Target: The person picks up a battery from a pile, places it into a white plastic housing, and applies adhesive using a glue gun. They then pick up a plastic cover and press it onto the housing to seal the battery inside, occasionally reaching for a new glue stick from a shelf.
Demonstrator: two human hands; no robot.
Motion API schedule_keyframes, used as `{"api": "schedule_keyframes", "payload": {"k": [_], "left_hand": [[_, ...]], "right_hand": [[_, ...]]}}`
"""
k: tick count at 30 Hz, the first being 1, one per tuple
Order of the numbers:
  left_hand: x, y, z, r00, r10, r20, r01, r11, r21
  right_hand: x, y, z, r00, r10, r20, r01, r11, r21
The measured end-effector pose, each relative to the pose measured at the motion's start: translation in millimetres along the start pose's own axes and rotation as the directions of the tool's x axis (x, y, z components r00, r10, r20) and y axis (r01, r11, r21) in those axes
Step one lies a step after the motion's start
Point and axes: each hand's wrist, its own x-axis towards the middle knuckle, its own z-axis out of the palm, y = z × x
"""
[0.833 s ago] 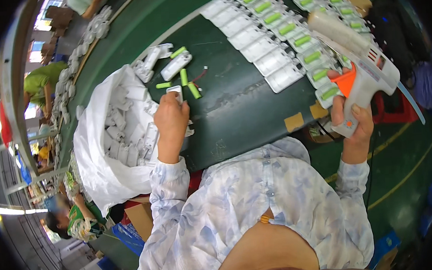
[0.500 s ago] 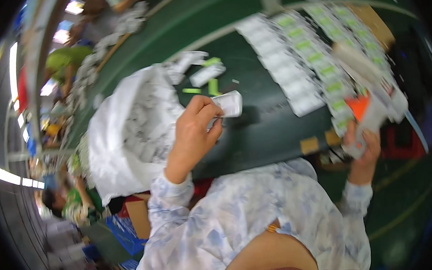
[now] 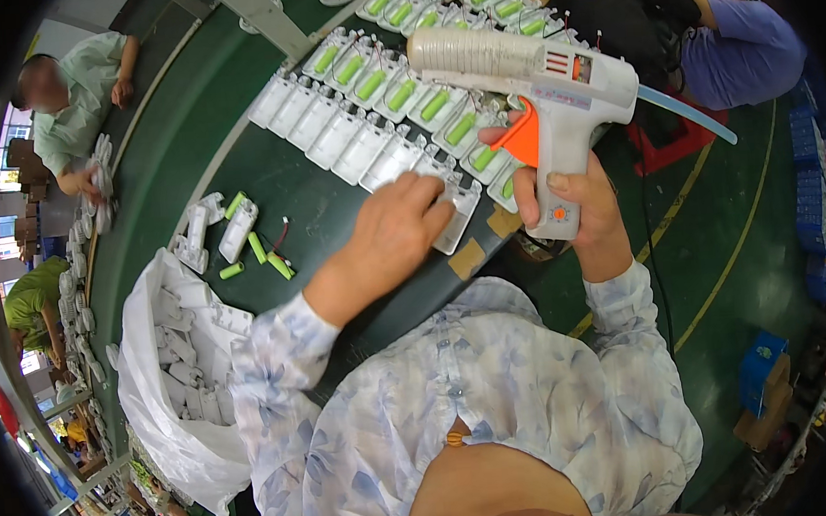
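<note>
My right hand [image 3: 575, 205] is wrapped round the handle of a white hot glue gun [image 3: 570, 116]. The gun has an orange trigger [image 3: 521, 140], a pale blue glue stick [image 3: 688, 113] sticking out of its back, and its nozzle end to the left. My left hand [image 3: 383, 236] has bent fingers closed at a white plastic casing [image 3: 465, 219] at the near end of a row; its thumb is hidden. Beyond lie rows of white casings [image 3: 325, 136], several holding green cylindrical battery cells [image 3: 401, 95] with thin wires.
Left of my left arm, a white sack [image 3: 139, 346] holds many white casings. Loose green cells [image 3: 257, 247] and a few casings [image 3: 238, 229] lie on the dark green table [image 3: 320, 207]. A red crate [image 3: 680, 142] and a seated person [image 3: 741, 53] are at right; others work at left.
My left hand has carried a white casing rightward to the row's near end. The glue gun has come up and left in my right hand. My view has turned to the right.
</note>
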Motion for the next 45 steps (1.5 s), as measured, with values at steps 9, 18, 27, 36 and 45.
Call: {"api": "schedule_keyframes", "payload": {"k": [9,18,27,36,45], "left_hand": [[-25.6,9.1,24.4,0.996,-0.075,-0.045,0.074,0.997,-0.024],[-41.2,11.8,26.4,0.986,-0.136,-0.097,0.134,0.991,-0.024],[-104.7,-53.7,-66.9,0.846,-0.458,-0.272,0.472,0.881,-0.018],[-100.3,-192.5,-105.1,0.651,-0.746,-0.141,0.734,0.666,-0.134],[-52.2,-245.3,-76.9,0.527,-0.837,0.151,0.843,0.537,0.032]], "right_hand": [[15.2,3.5,17.7,0.997,0.074,-0.018,-0.074,0.997,-0.026],[25.9,11.6,36.6,0.985,0.16,0.067,-0.158,0.987,-0.037],[46.5,0.6,66.7,0.996,0.089,0.017,-0.084,0.977,-0.197],[89.8,-9.5,84.0,0.986,0.156,0.049,-0.137,0.951,-0.276],[107.5,-15.1,78.8,0.965,0.264,-0.01,-0.245,0.883,-0.4]]}}
